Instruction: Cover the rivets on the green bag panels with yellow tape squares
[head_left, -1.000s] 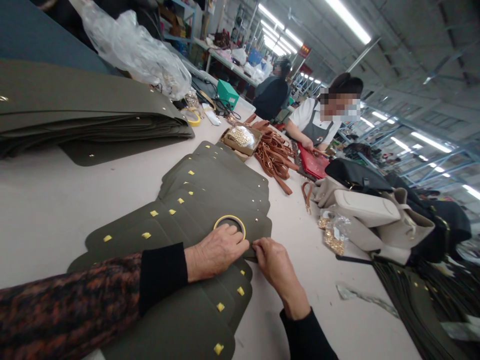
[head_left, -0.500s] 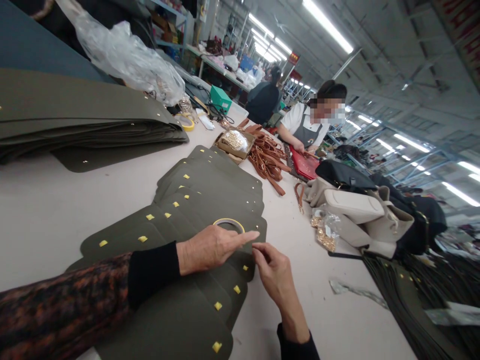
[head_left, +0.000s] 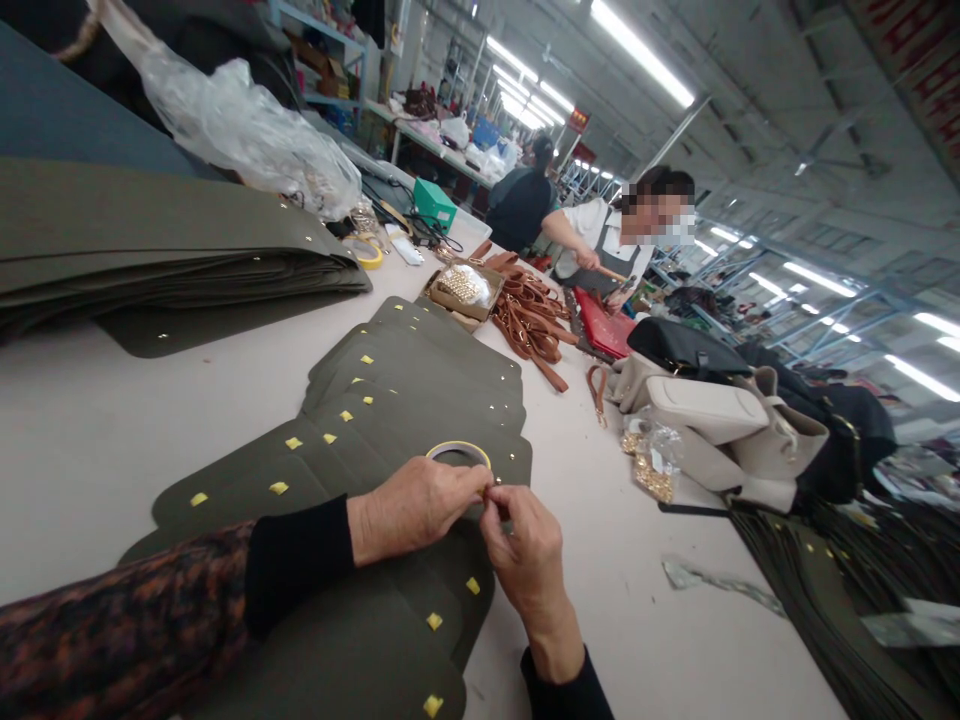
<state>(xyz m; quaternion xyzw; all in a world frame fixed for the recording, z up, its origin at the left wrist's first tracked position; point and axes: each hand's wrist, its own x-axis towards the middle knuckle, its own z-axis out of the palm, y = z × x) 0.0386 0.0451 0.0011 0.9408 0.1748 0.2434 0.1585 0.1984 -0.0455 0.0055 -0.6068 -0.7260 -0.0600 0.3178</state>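
Observation:
My left hand [head_left: 420,510] is closed around the lower part of a roll of yellow tape [head_left: 459,447], whose upper rim shows above the knuckles. My right hand [head_left: 529,545] pinches thumb and forefinger together right at the left fingertips; whatever lies between them is too small to make out. Both hands are over a fanned stack of dark olive-green panels [head_left: 322,625]. Small yellow tape pieces [head_left: 279,488] dot the panels along both sides, and tiny metal fittings show near some edges.
A thick pile of olive panels [head_left: 172,225] lies at left. Beyond the stack are a box of gold chain [head_left: 461,287] and brown straps [head_left: 529,310]. Beige bags [head_left: 705,410] and bagged gold hardware [head_left: 651,465] sit at right. A co-worker [head_left: 600,240] holds a hammer over a red piece.
My left forefinger, stretched out before, has curled in. My right hand has moved left and up so its fingertips meet the left ones. The co-worker has raised a hand with a hammer.

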